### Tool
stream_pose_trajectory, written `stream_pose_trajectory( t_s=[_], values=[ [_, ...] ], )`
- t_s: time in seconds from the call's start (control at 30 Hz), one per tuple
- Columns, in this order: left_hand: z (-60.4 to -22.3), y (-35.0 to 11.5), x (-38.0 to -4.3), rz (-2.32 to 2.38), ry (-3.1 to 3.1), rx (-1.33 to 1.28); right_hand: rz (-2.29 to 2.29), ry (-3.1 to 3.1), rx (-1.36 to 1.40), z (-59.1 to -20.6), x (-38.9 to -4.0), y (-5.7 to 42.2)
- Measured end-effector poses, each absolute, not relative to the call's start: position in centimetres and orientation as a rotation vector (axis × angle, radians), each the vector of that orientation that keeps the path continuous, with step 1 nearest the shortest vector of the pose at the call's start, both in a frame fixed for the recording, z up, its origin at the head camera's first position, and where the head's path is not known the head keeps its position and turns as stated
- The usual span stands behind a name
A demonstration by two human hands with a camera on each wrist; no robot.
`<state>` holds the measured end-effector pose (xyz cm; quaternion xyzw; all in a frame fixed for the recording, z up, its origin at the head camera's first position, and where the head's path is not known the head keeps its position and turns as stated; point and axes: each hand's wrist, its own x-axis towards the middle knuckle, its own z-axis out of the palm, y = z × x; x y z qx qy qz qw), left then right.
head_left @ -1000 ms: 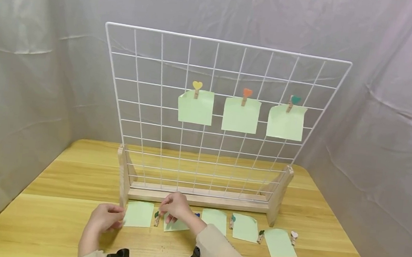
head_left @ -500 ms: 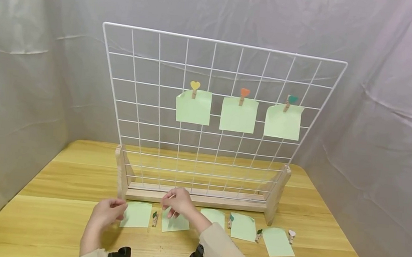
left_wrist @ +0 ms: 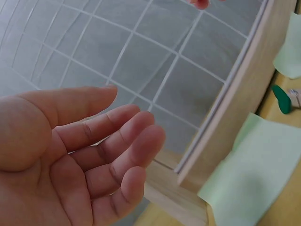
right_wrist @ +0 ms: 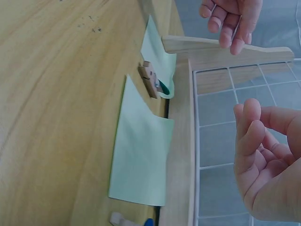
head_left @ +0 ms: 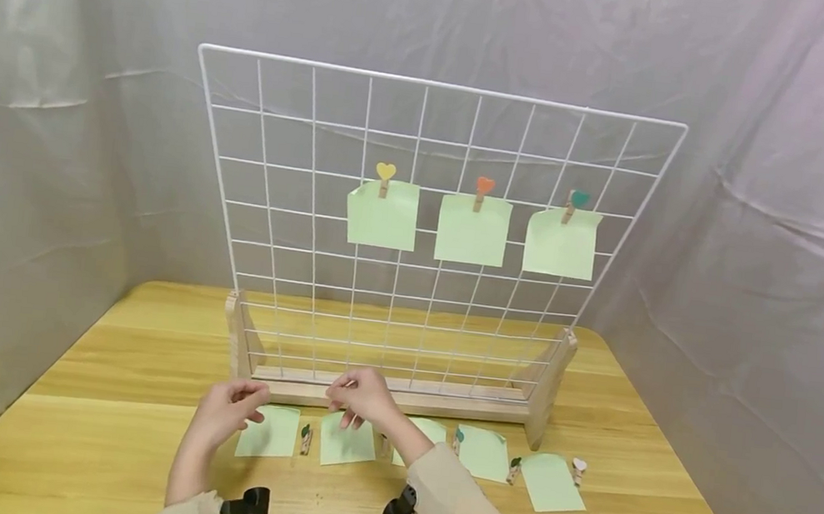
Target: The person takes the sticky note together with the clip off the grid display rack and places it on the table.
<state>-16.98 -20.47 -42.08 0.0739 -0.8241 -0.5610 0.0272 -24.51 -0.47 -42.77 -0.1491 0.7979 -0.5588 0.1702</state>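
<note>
In the head view my left hand (head_left: 224, 413) hovers over the left edge of the leftmost green paper note (head_left: 274, 437). Its fingers are loosely bent, and the left wrist view shows nothing in them. My right hand (head_left: 364, 399) hangs above another green note (head_left: 344, 449), close before the wooden bar of the stand. In the right wrist view its thumb and finger tips come together, with no object visible between them. A wooden clothespin with a green top (head_left: 305, 440) lies between these two notes. Part of a clothespin with a blue top (right_wrist: 124, 220) shows at the bottom of that view.
A white wire grid (head_left: 445, 85) stands in a wooden base (head_left: 551, 385). Three green notes hang from it by heart clothespins, yellow (head_left: 386, 171), orange (head_left: 485, 186) and teal (head_left: 578, 199). More notes and clothespins lie rightward, including a white-heart clothespin (head_left: 579, 469).
My left hand has risen and shifted a little right, from beside the leftmost note to over its edge. My right hand has lifted slightly. The head view has drifted a little.
</note>
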Motion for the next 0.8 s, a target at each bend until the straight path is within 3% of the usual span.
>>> stream_pose_trajectory(
  t_s=[0.8],
  values=[
    [-36.7,-17.8,-19.1,-1.469,-2.539,-0.038,-1.598,2.342,-0.637,-36.7,-25.0,1.4]
  ],
)
